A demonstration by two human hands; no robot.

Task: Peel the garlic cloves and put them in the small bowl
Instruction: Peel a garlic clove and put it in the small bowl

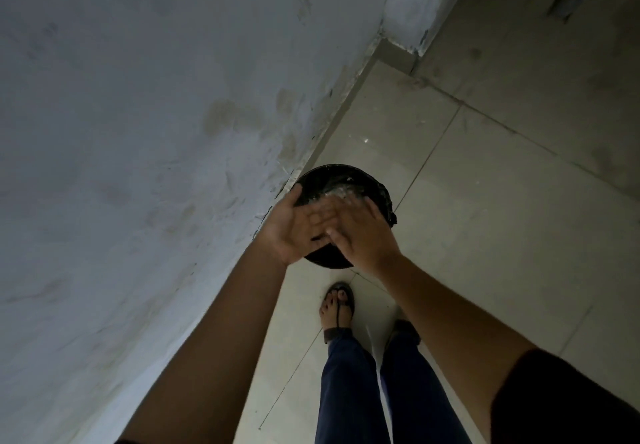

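Observation:
Both my hands hover over a round black bin that stands on the floor against the wall. My left hand is palm up with fingers straight. My right hand lies across its fingertips, fingers extended and blurred. Pale papery scraps lie inside the bin. No garlic cloves and no small bowl are in view.
A grey stained wall fills the left side. Pale floor tiles spread to the right, with a wall corner at the back. My legs in dark blue trousers and a sandalled foot stand below the bin.

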